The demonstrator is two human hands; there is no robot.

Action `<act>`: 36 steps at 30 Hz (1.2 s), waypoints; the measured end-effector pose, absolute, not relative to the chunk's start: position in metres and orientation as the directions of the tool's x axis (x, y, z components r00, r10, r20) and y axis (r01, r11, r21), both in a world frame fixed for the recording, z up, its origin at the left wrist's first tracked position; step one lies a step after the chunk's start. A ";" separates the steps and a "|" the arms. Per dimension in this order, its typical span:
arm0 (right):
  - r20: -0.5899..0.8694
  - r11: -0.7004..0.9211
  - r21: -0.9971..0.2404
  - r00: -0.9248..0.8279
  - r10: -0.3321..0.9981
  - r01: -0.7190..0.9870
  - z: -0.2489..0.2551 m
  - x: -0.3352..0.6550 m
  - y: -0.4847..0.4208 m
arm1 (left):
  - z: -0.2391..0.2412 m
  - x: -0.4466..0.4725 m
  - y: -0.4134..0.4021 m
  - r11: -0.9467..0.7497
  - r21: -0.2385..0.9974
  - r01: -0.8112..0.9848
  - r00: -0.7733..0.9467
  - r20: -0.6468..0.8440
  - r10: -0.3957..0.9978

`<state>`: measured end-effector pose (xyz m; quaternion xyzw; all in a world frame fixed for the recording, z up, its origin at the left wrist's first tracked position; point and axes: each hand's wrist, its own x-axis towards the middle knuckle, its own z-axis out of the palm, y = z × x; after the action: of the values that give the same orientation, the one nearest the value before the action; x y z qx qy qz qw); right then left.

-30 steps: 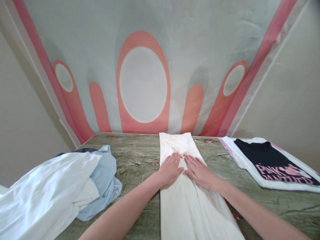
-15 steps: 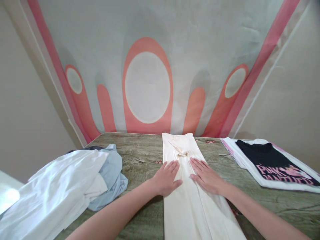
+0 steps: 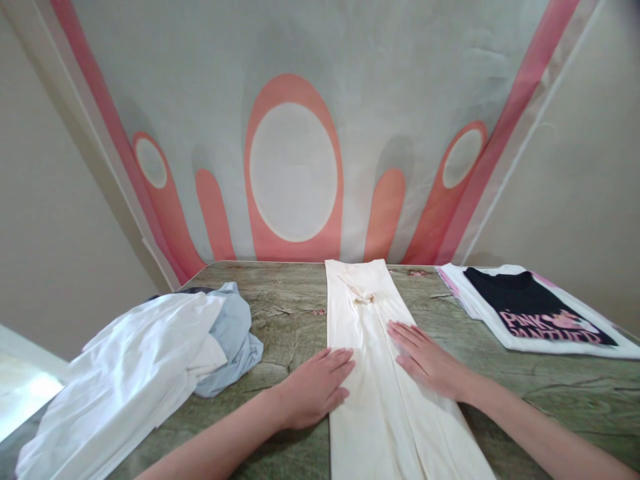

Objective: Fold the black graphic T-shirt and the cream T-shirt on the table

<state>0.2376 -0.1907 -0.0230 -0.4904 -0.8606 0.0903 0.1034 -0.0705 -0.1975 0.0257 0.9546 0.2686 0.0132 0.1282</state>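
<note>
A long cream garment [image 3: 380,400], folded narrow lengthwise, lies on the wood-grain table [image 3: 280,293] and runs from the far edge toward me. It looks like a pair of trousers, though I cannot be sure. Small wrinkles and a bunched bit of cloth show near its far end. My left hand [image 3: 320,387] rests flat on its left edge, fingers stretched out. On its right side lies my right hand [image 3: 427,357], also flat with the fingers extended. Neither hand grasps the cloth.
To the left is a loose heap with a white garment [image 3: 135,360] and a light blue garment [image 3: 233,340]. Folded shirts are stacked on the right, a black printed shirt [image 3: 530,300] on top. Behind the table hangs a grey and pink backdrop [image 3: 295,250].
My left hand has slid toward me and slightly left along the cream garment. My right hand has shifted slightly toward me and outward. The view has tilted a little.
</note>
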 end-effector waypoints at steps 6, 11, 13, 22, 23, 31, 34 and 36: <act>0.102 0.598 -0.343 -0.605 0.790 0.724 -0.012 0.291 -0.249 | 0.040 -0.098 -0.209 -0.906 0.257 0.335 0.937 0.010 0.350; 0.120 0.690 -0.346 -0.699 0.705 0.636 0.003 0.301 -0.278 | 0.040 -0.095 -0.226 -0.973 0.150 0.177 0.983 0.019 0.182; 0.148 0.716 -0.378 -0.725 0.673 0.587 0.015 0.291 -0.285 | 0.041 -0.089 -0.230 -0.986 0.133 0.104 0.994 0.009 0.106; 0.091 0.689 -0.459 -0.742 0.664 0.560 0.010 0.271 -0.280 | 0.028 -0.073 -0.226 -0.959 0.248 0.141 0.989 -0.001 0.145; 0.117 0.672 -0.478 -0.717 0.687 0.566 0.005 0.271 -0.278 | 0.026 -0.071 -0.226 -0.948 0.269 0.171 0.984 0.004 0.178; 0.161 0.441 -0.747 -0.509 0.846 0.497 -0.011 0.260 -0.267 | 0.052 -0.064 -0.223 -0.732 0.636 0.243 0.951 -0.007 0.310; -0.013 0.250 -0.809 -0.441 0.898 0.533 -0.002 0.258 -0.269 | 0.070 -0.067 -0.225 -0.542 0.810 0.226 0.925 -0.004 0.380; -0.105 0.189 -0.807 -0.450 0.887 0.560 0.013 0.258 -0.272 | 0.077 -0.069 -0.228 -0.415 0.880 0.229 0.916 -0.051 0.397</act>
<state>0.2580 -0.2723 0.0129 -0.4857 -0.7450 0.4121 0.1984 -0.0687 -0.2284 0.0768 0.8372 0.1869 0.0830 0.5073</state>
